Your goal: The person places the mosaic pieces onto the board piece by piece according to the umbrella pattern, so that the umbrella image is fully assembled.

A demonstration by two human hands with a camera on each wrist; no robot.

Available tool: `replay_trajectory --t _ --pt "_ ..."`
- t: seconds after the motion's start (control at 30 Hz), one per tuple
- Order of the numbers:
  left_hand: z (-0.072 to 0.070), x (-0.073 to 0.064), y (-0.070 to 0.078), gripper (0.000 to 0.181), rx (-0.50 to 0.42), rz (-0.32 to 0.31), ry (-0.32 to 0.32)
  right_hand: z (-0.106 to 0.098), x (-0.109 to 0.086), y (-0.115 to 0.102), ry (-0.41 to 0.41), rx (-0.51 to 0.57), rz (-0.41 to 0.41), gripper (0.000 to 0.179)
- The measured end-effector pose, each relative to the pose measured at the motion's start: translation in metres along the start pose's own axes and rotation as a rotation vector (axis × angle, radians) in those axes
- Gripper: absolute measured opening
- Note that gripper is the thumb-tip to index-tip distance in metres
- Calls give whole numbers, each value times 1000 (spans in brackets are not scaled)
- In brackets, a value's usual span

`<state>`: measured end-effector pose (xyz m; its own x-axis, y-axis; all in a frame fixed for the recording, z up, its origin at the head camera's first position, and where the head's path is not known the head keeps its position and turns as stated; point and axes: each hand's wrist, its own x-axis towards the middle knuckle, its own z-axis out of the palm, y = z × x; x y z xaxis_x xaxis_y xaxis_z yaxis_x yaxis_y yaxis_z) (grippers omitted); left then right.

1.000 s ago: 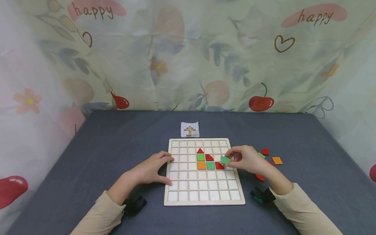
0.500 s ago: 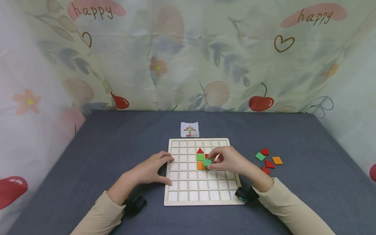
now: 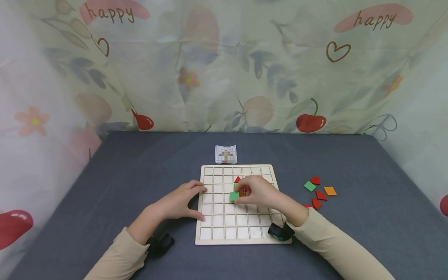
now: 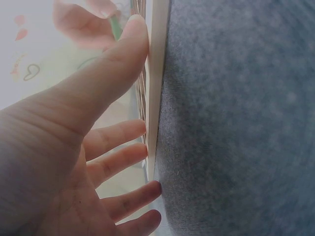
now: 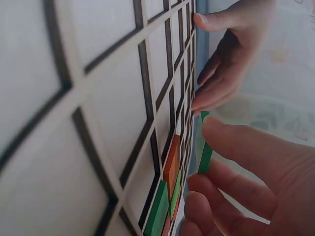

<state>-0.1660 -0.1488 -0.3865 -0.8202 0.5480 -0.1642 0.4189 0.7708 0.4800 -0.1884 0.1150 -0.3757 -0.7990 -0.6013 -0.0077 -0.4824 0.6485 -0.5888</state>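
Observation:
A pale wooden grid board (image 3: 224, 234) lies on the dark cloth. My left hand (image 3: 180, 200) rests at its left edge, thumb and fingers spread; the left wrist view shows the fingertips along the board's side. Over the middle of the grid, my right hand (image 3: 259, 190) pinches a green square tile (image 3: 233, 197) between thumb and fingers. In the right wrist view this tile (image 5: 205, 157) stands clear of the grid. An orange square tile (image 5: 171, 167) and another green tile (image 5: 157, 211) sit in cells beneath. A red triangle (image 3: 237, 179) shows above the right hand, which hides other set pieces.
To the right of the board lie loose pieces: a green square (image 3: 310, 186), an orange square (image 3: 330, 191) and several red curved pieces (image 3: 321, 195). Behind the board lies a small pattern card (image 3: 225, 154). A printed curtain (image 3: 238, 77) hangs past the table's far edge.
My right hand has carried the green tile leftward from the board's right side to its middle, uncovering loose pieces on the right. The left hand has stayed in place.

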Motion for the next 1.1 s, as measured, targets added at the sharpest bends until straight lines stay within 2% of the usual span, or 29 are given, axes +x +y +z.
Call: replay_trajectory --t 0.27,0.53,0.73,1.1 --pt "-1 0 1 79 -3 2 0 4 8 -8 -12 -30 -2 19" --pt "0 0 1 80 -8 -3 1 8 15 -11 -25 -68 72 18" --pt "0 0 1 80 -9 -4 3 10 18 -12 -32 -89 97 16" --pt "0 0 0 80 -9 0 2 6 16 -12 -33 -87 80 19"
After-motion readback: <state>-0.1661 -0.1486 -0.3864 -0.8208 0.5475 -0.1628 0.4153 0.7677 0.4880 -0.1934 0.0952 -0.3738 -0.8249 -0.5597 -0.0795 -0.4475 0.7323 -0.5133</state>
